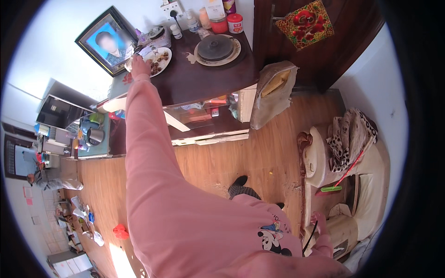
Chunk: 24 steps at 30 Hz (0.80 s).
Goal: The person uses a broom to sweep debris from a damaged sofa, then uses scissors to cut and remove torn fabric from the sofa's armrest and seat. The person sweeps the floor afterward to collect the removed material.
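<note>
My left arm reaches up to the dark cabinet top point(176, 88), where my left hand point(139, 67) is at the left edge of a white plate point(157, 69) with several small brown pieces on it. Its fingers are bent near something pale; I cannot make out whether they grip it. A framed portrait point(85, 44) leans on the wall just behind it. Low at the right, my right hand point(318, 221) is closed on a thin black rod point(309, 241).
Jars point(234, 23) and a lidded round dish point(214, 48) share the top. A padded bundle point(271, 97) leans beside the cabinet. A cream sofa point(373, 194) holds leopard-print fabric point(343, 139) and a red-handled tool point(347, 171). A person point(55, 180) and a red bag point(120, 231) are leftward.
</note>
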Each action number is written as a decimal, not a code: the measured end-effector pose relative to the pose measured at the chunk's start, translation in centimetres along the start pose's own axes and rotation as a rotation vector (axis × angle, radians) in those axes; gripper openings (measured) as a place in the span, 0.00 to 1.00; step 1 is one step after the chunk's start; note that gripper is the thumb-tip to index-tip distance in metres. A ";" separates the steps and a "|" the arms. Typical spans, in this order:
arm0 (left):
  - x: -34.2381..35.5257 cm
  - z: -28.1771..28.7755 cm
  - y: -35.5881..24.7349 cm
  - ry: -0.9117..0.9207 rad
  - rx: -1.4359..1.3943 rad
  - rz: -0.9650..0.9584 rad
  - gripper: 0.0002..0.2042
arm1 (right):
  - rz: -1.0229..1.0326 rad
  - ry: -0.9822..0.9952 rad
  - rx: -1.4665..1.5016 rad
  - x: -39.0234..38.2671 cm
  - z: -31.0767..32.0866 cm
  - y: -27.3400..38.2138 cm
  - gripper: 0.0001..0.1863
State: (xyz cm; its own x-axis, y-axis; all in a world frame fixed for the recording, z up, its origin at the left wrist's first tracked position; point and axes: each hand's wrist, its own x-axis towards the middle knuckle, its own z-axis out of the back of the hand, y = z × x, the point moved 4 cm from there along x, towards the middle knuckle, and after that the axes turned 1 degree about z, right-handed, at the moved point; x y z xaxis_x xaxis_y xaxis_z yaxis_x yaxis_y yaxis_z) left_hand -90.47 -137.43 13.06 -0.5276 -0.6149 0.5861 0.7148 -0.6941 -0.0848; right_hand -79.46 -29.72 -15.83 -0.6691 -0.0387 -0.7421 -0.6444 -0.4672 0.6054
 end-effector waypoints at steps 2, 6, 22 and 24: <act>0.8 -1.1 0.9 0.083 0.121 0.036 0.16 | -0.059 -0.062 -0.037 -0.9 0.6 -0.3 0.12; 3.4 -2.4 1.9 0.198 0.144 0.056 0.14 | -0.152 -0.150 -0.013 -2.6 1.8 -1.0 0.10; 6.7 -3.8 5.7 -0.010 0.070 -0.140 0.12 | -0.097 -0.025 -0.079 -2.2 -2.5 5.0 0.11; 5.8 -2.2 6.4 -0.089 0.066 0.027 0.12 | -0.053 -0.017 -0.063 -1.6 -3.0 5.6 0.11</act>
State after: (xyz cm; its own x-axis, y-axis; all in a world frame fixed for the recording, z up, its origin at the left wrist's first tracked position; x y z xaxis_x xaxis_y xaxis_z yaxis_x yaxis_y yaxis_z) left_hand -89.96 -146.24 14.12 -0.4672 -0.5955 0.6535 0.7584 -0.6499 -0.0500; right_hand -80.87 -34.91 -12.12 -0.6417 0.0025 -0.7670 -0.6548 -0.5226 0.5461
